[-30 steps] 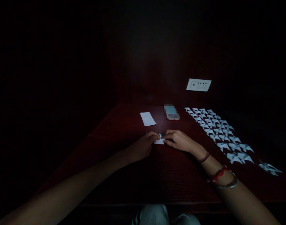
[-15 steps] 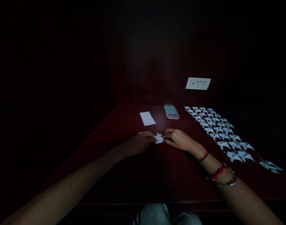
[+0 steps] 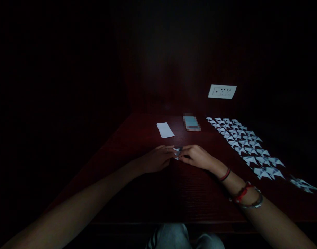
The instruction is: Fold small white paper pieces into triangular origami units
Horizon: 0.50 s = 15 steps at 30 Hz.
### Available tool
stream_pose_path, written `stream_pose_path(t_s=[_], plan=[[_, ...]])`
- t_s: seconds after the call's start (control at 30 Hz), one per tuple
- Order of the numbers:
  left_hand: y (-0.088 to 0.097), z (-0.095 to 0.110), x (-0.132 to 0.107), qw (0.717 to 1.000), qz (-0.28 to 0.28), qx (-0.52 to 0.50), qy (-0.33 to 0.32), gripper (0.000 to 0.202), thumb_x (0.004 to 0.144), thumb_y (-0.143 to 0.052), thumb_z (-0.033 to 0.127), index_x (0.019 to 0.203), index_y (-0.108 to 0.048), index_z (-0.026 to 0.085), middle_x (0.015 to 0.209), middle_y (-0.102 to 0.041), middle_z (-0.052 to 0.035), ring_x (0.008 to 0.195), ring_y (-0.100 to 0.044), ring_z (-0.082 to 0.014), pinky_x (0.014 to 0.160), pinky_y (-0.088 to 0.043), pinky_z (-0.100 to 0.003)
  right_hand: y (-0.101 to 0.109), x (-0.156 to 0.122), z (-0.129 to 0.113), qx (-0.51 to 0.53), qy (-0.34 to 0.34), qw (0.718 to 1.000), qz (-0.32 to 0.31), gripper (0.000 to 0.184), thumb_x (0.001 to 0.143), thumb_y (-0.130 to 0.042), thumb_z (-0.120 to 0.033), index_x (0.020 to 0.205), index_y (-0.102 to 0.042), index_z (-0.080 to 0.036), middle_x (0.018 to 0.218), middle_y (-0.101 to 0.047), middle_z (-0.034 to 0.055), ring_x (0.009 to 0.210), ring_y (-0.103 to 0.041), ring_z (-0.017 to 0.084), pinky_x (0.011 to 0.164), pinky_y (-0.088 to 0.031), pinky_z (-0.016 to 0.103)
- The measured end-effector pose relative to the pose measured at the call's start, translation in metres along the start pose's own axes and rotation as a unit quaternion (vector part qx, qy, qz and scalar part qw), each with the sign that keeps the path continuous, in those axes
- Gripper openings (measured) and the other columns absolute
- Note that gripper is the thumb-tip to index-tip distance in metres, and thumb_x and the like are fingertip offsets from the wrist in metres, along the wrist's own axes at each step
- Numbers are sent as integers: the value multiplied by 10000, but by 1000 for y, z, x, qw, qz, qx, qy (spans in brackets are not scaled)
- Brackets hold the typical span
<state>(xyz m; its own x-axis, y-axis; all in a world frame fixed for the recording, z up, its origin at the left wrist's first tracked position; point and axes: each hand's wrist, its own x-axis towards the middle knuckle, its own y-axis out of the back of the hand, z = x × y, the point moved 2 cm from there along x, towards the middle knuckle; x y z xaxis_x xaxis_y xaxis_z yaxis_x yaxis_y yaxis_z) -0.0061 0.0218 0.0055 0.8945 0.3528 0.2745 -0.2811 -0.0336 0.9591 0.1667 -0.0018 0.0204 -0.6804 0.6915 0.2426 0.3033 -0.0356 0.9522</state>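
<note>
A small folded piece of white paper [image 3: 177, 153] lies on the dark red table between my hands, mostly covered by fingers. From the left, my left hand [image 3: 160, 158], a ring on one finger, presses its fingertips onto the paper. On the other side my right hand [image 3: 196, 155] has thumb and fingers closed at the paper's right edge. Just beyond the hands rests a stack of white paper sheets [image 3: 165, 130]. Rows of several white folded paper figures [image 3: 244, 141] stand to the right.
A phone [image 3: 191, 123] with a lit, blurred screen lies behind the right hand. A white wall socket [image 3: 222, 91] is fixed to the back panel. More folded figures [image 3: 303, 184] lie bunched near the right edge. The table's front edge [image 3: 174, 223] runs above my knees.
My hands have drawn closer together over the folded paper, so less of it shows. The whole view has shifted slightly.
</note>
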Motion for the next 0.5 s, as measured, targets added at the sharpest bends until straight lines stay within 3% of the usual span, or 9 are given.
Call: stream_pose_path(t_s=[0.27,0.5], plan=[[6,0,1,1000,-18,-14,-1,332,779,-391,92,1090,-435,199,1099,-482,-30,978,-458,-136,868,-319,-295,-4,1,4,37,-11,999,4,180,789,-438,-218,827,-606,-166,778,-577,31,699,-527,104,648,-378,203],[5,-1,-1,1000,-16,6,-2,356,778,-391,99,1115,-424,206,1130,-459,-28,1020,-429,-146,862,-313,-291,-4,0,8,55,-2,998,14,196,799,-430,-225,878,-602,-178,804,-584,35,734,-532,110,676,-384,207]])
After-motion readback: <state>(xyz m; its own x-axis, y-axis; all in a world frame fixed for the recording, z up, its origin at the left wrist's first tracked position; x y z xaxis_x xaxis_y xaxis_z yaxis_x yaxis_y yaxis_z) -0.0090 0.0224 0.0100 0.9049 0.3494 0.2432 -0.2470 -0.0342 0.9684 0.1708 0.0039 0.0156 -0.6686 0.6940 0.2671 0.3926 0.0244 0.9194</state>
